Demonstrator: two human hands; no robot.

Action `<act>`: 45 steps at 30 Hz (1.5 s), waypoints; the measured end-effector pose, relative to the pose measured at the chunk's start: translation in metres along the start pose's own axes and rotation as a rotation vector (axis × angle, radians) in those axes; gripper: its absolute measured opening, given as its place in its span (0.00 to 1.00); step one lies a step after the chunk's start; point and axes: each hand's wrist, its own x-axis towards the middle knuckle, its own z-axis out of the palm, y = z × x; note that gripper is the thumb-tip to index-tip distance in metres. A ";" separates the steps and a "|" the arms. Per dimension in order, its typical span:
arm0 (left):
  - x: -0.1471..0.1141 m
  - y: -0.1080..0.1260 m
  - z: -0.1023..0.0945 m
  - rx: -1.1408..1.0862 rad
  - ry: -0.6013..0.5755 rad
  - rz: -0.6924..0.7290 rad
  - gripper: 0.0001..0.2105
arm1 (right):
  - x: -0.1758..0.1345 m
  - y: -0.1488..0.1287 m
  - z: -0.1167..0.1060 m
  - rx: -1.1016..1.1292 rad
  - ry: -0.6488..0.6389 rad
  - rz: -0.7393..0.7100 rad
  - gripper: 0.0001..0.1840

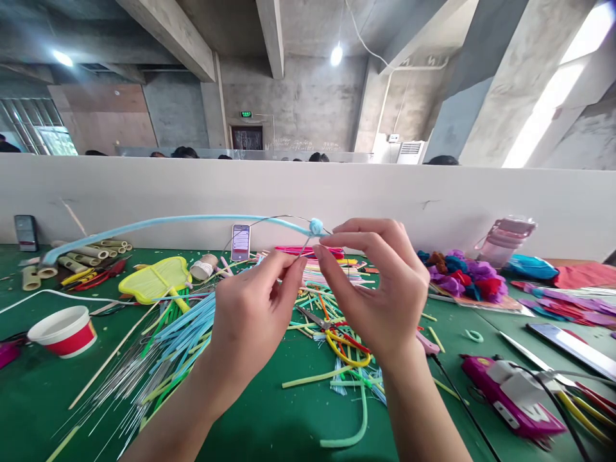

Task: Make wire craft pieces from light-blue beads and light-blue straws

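Observation:
A long light-blue pipe cleaner (158,222) arcs from the far left to a small coiled blue ball (316,226) at its right end. My right hand (380,282) pinches the pipe cleaner just beside that ball, with thumb and fingers pressed together. Lower and to the left, my left hand (255,321) pinches a thin wire (303,246) that runs up to the ball. Another stretch of thin wire loops behind the pipe cleaner. Scissors with yellow and red handles (346,343) lie on the table below my hands, among scattered pipe cleaner pieces.
Blue pipe cleaners (187,327), a yellow leaf-shaped piece (156,280) and a paper cup (65,330) lie left. A phone (240,242) leans against the white partition (144,186). Right are a purple power strip (510,398), colourful fluffy balls (469,276) and a pink bottle (507,240).

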 end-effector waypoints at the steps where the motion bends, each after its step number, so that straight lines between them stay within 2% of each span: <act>1: 0.000 0.000 0.000 0.002 -0.004 0.000 0.06 | -0.001 0.000 0.002 -0.050 0.011 -0.032 0.05; 8: -0.003 0.002 0.004 0.009 -0.010 0.010 0.07 | -0.007 -0.002 0.010 -0.354 0.177 -0.166 0.08; 14: -0.005 0.005 0.006 -0.009 -0.038 -0.014 0.07 | -0.007 0.000 0.014 -0.397 0.248 -0.194 0.06; 21: 0.000 0.000 0.003 -0.048 -0.109 -0.058 0.08 | -0.005 -0.004 0.008 -0.163 0.057 0.007 0.05; 23: 0.002 -0.004 0.002 -0.081 -0.121 -0.105 0.09 | -0.003 -0.003 0.004 0.025 0.027 0.150 0.04; 25: 0.004 -0.008 0.001 -0.147 -0.134 -0.184 0.09 | -0.002 0.002 0.001 0.291 0.007 0.360 0.08; 28: 0.007 -0.012 0.001 -0.354 -0.191 -0.310 0.10 | -0.002 0.014 -0.001 0.571 -0.044 0.582 0.11; 30: 0.008 -0.015 0.000 -0.545 -0.273 -0.382 0.10 | -0.002 0.020 0.000 0.576 -0.132 0.581 0.11; 33: 0.011 -0.019 -0.003 -0.794 -0.421 -0.453 0.12 | 0.000 0.021 0.001 0.453 -0.249 0.428 0.15; 36: 0.012 -0.023 -0.005 -0.939 -0.489 -0.472 0.12 | 0.001 0.018 -0.001 0.411 -0.315 0.318 0.14; 40: 0.013 -0.026 -0.003 -0.923 -0.426 -0.484 0.08 | 0.000 0.016 -0.005 0.411 -0.281 0.387 0.09; 45: 0.020 -0.039 -0.011 -0.938 -0.217 -0.472 0.08 | -0.002 0.014 -0.007 0.347 -0.328 0.359 0.10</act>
